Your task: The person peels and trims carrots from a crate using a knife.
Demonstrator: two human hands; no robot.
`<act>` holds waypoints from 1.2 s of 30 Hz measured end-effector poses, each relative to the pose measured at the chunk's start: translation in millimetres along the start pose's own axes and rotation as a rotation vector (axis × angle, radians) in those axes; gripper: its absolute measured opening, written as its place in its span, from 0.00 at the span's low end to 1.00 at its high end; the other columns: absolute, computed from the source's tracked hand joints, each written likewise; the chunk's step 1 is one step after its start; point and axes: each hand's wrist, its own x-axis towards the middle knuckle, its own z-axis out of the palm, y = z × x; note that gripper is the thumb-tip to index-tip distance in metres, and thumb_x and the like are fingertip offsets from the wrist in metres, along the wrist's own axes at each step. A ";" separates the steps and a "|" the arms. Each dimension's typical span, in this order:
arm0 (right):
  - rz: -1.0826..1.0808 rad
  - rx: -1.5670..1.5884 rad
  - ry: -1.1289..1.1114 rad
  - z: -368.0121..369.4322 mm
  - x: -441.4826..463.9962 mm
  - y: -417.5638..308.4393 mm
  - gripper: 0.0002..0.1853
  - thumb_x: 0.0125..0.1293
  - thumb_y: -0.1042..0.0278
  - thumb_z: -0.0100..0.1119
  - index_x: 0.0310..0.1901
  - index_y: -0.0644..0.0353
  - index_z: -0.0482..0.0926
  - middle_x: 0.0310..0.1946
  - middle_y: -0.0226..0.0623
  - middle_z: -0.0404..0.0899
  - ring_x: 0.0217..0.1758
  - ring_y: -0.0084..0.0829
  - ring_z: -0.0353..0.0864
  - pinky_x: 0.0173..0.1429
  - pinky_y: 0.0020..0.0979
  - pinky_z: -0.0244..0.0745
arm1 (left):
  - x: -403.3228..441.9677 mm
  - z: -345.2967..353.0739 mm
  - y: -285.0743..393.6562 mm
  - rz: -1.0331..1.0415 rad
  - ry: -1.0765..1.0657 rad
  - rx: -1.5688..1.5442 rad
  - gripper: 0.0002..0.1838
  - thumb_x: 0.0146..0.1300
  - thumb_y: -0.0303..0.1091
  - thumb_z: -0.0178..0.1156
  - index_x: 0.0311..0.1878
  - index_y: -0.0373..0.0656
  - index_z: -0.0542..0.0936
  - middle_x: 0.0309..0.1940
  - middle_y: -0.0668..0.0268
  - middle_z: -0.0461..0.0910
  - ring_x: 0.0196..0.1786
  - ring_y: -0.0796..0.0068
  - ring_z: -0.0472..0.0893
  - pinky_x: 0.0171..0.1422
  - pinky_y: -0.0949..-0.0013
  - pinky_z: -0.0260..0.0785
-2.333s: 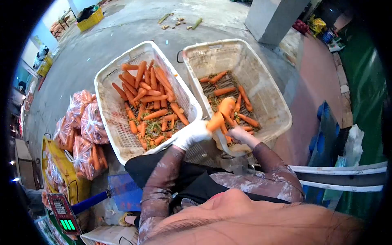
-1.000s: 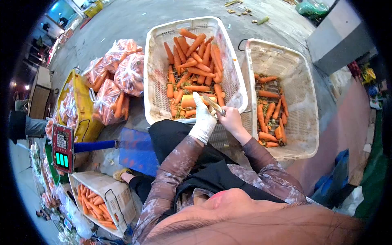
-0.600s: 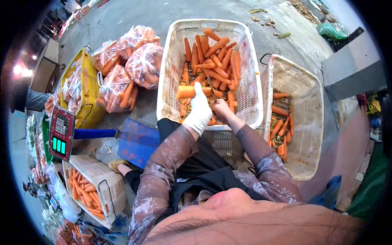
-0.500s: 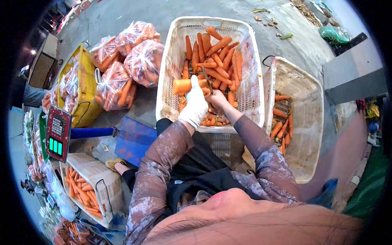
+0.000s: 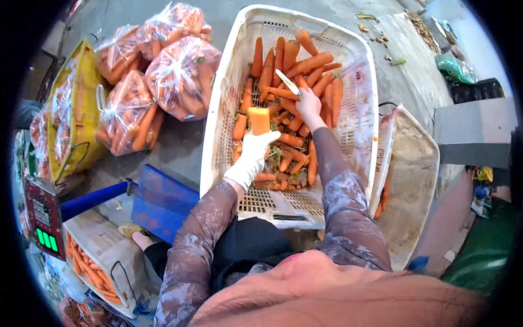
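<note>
My left hand (image 5: 254, 158), in a white glove, is closed around a thick orange carrot piece (image 5: 260, 121) with a flat, squared end. Its lower part is hidden by the glove. My bare right hand (image 5: 308, 104) grips a small knife (image 5: 287, 82); the pale blade points up and left, apart from the carrot piece. Both hands are over a white plastic crate (image 5: 220, 109). Whole carrots (image 5: 310, 64) are heaped in its far half, with shorter carrot pieces (image 5: 291, 155) and green bits nearer me.
Clear bags of carrots (image 5: 182, 79) stand left of the crate, by a yellow crate (image 5: 81, 120). A blue-platform scale (image 5: 160, 201) and another carrot-filled crate (image 5: 117, 245) are at lower left. A second white crate (image 5: 411, 180) stands right, beside a grey ledge (image 5: 474, 128).
My right hand has moved up and right with the knife, away from the carrot piece. My left hand still holds the piece, now more upright. The view has shifted closer to the crate.
</note>
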 end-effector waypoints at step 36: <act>0.674 1.135 -0.713 -64.2 -107.2 -19.3 0.12 0.56 0.58 0.65 0.33 0.58 0.79 0.18 0.23 0.72 0.13 0.15 0.65 0.16 0.20 0.56 | 20.9 -0.9 2.7 -0.307 0.005 -0.593 0.26 0.47 0.38 0.63 0.49 0.38 0.68 0.35 0.55 0.74 0.36 0.62 0.76 0.44 0.62 0.73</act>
